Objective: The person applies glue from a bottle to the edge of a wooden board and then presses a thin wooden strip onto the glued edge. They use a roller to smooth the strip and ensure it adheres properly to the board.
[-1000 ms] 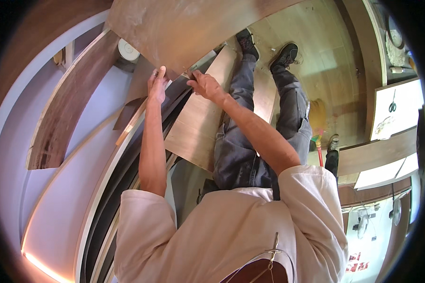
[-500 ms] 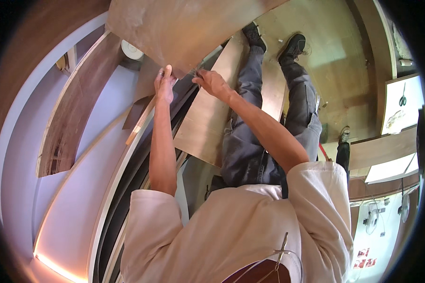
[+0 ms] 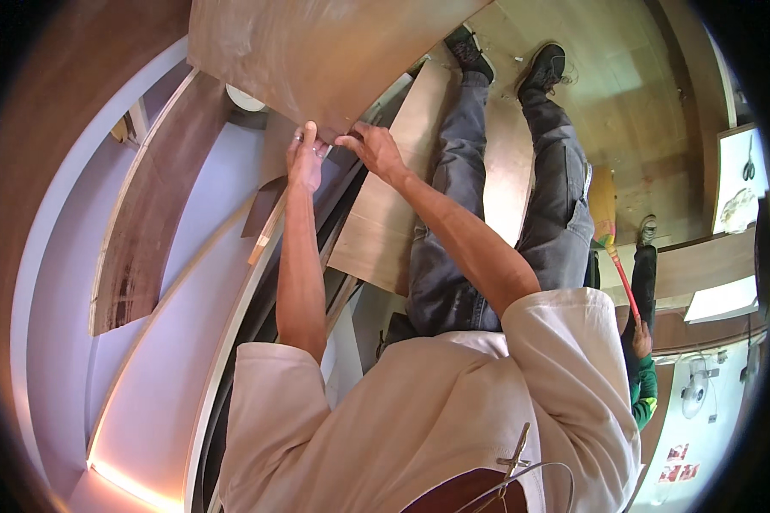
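Observation:
A large brown wooden panel (image 3: 317,60) rises at the top, its near corner pointing toward me. My left hand (image 3: 305,164) grips this corner from the left, thumb up against the edge and the other fingers partly hidden behind it. A ring shows on one finger. From the right, my right hand (image 3: 378,152) pinches the same corner, with thumb and forefinger close to the left hand. Whether a small piece lies between the right fingertips is too small to tell.
A pale plywood sheet (image 3: 381,227) lies beside my legs. Left stand white curved surfaces, a curved brown board (image 3: 150,201) and a glowing light strip (image 3: 133,486). At right, a green-sleeved person's hand (image 3: 641,340) holds a red-handled tool (image 3: 624,282). Scissors (image 3: 748,169) lie far right.
My right hand has shifted left onto the panel's corner, closer to my left hand. The view has moved slightly. The other person's arm and red-handled tool have come into fuller view at right.

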Demonstrator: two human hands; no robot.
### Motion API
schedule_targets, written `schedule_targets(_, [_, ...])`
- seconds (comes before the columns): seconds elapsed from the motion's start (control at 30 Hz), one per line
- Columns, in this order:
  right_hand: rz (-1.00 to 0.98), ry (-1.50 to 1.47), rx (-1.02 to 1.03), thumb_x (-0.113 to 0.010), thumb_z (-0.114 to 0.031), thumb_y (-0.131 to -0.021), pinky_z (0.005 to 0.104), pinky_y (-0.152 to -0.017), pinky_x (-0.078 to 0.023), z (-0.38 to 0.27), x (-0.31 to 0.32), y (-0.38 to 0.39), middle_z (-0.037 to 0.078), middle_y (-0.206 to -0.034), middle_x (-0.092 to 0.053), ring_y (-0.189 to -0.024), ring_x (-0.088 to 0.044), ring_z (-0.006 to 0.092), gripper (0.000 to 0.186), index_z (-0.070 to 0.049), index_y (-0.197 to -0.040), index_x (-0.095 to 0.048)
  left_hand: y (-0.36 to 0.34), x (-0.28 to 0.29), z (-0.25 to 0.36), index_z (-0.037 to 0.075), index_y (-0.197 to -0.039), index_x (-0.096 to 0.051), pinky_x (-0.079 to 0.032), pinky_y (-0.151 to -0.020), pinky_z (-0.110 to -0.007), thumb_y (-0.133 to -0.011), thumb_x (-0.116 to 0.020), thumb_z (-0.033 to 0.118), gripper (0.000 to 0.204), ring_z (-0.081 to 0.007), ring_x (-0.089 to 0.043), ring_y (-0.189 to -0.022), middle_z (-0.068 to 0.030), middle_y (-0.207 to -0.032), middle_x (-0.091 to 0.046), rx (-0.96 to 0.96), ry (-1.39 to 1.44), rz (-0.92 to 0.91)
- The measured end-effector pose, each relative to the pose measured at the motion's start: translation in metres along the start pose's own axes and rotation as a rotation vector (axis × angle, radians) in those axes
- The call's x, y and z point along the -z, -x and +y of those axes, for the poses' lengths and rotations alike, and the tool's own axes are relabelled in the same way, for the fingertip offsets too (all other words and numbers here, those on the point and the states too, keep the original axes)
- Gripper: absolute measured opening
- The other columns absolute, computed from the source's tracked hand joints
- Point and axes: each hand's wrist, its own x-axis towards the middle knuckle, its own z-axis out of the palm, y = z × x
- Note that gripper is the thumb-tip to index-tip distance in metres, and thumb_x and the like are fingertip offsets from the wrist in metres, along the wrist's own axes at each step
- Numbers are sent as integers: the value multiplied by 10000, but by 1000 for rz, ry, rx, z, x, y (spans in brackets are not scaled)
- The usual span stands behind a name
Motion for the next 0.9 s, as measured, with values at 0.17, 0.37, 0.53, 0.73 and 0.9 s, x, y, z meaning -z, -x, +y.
schedule_targets(0.17, [194, -282, -13, -702, -387, -889, 430, -727, -510, 21, -34, -1, 254, -840, -675, -830, -674, 397, 450, 55, -974, -673, 1, -9, 1, 92, -1231, -542, -438, -1015, -400, -993, -606, 392, 388, -201, -580, -1126, -66, -1211, -604, -4, 18, -3])
schedule_targets(0.37, [214, -355, -160, -691, -314, -896, 397, -722, -513, -7, -28, 8, 214, -817, -692, -799, -695, 331, 369, 49, -959, -686, 1, -6, 4, 90, -1241, -540, -443, -1010, -392, -1001, -593, 387, 385, -191, -583, -1116, -58, -1189, -612, 2, -6, 2])
schedule_targets(0.53, [356, -340, -106, -653, -337, -902, 449, -937, -487, -15, -66, 6, 303, -1166, -633, -1092, -624, 440, 643, 52, -1374, -456, -2, -2, 2, 105, -1190, -572, -474, -940, -358, -1000, -598, 385, 340, -152, -592, -1007, -34, -1106, -629, 32, -3, -2])
schedule_targets(0.73, [434, -676, -274, -568, -291, -951, 417, -1166, -266, -60, -50, -5, 408, -1477, -308, -1412, -319, 465, 873, 188, -1481, -65, -2, -5, 4, 82, -1216, -558, -512, -849, -324, -1005, -577, 411, 392, -153, -591, -969, -40, -1087, -614, -4, -102, 36])
schedule_targets(0.9, [552, -589, -206, -516, -268, -968, 421, -1138, -312, -80, -41, 6, 369, -1462, -369, -1369, -398, 436, 770, 134, -1503, -135, -2, 2, 3, 91, -1245, -559, -482, -896, -337, -1004, -584, 399, 392, -158, -589, -991, -36, -1115, -622, -17, -92, -53])
